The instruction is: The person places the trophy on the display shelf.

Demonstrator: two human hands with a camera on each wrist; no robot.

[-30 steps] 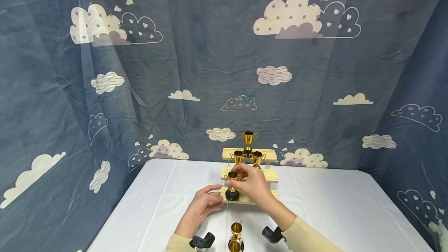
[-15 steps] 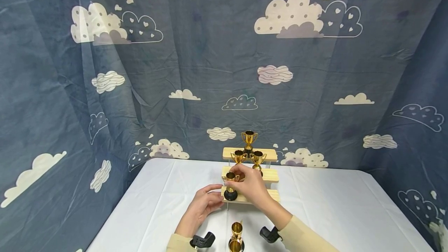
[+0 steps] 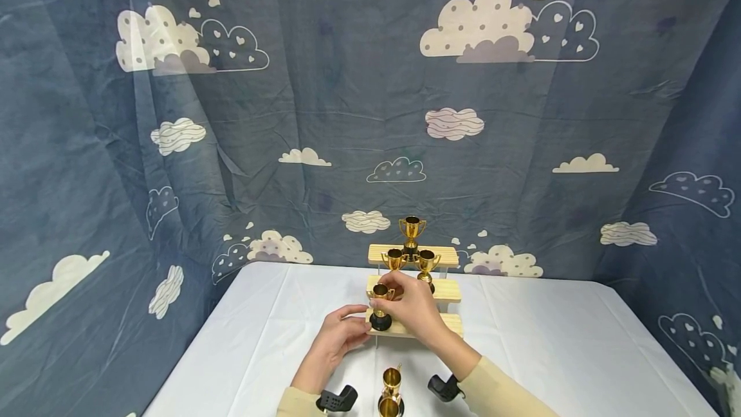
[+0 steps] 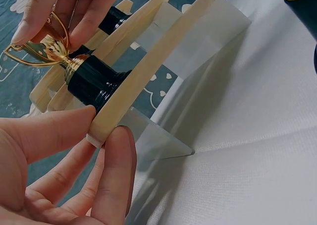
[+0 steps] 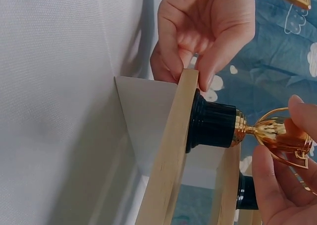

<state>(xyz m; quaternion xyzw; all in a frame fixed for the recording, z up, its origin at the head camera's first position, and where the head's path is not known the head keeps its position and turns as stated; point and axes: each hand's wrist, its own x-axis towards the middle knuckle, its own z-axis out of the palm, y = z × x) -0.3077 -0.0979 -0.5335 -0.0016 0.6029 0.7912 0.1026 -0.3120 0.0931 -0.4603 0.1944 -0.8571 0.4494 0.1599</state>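
A small gold trophy cup [image 3: 380, 322] with a black base stands upright at the left end of the lowest board of a three-step wooden stand [image 3: 431, 325]. My right hand [image 3: 418, 309] pinches its gold cup near the handles. In the right wrist view, the trophy's black base [image 5: 213, 125] sits against the board. My left hand [image 3: 340, 338] grips that board's left end, with the thumb on top beside the base and fingers beneath, as the left wrist view shows at the board's end [image 4: 111, 118].
One trophy [image 3: 411, 229] stands on the top board. Two more, a left trophy [image 3: 393, 259] and a right trophy [image 3: 427, 262], stand on the middle board. Nearer me on the white tablecloth [image 3: 521, 352] are more trophies [image 3: 392, 378]. A cloud-print curtain [image 3: 359, 82] hangs behind.
My right hand has shifted the trophy slightly left, toward the end of the lowest board. The left hand has stayed at the board's end.
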